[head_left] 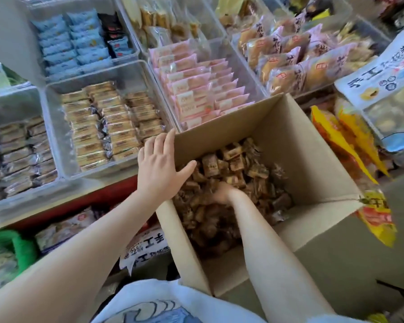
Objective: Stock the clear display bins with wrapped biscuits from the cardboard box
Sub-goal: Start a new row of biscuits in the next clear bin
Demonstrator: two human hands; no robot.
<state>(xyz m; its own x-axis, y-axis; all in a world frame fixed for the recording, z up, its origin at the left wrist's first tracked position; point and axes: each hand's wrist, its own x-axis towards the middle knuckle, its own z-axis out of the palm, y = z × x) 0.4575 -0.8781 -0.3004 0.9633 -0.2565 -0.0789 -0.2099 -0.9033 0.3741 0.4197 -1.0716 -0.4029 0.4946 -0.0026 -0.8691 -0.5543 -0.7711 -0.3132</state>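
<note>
The left hand (160, 165), fingers spread, rests on the left wall of one open cardboard box (317, 164). The right hand (222, 193) is buried among brown wrapped biscuits (233, 164) inside; its grip cannot be told. Clear display bins (54, 127) sit far left.

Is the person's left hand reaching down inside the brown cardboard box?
No, the left hand rests on the brown cardboard box's rim; the right hand is inside.

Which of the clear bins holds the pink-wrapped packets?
The clear bin just behind the cardboard box, holding pink packets in rows; the neighbouring bins hold tan, blue or orange ones.
</note>
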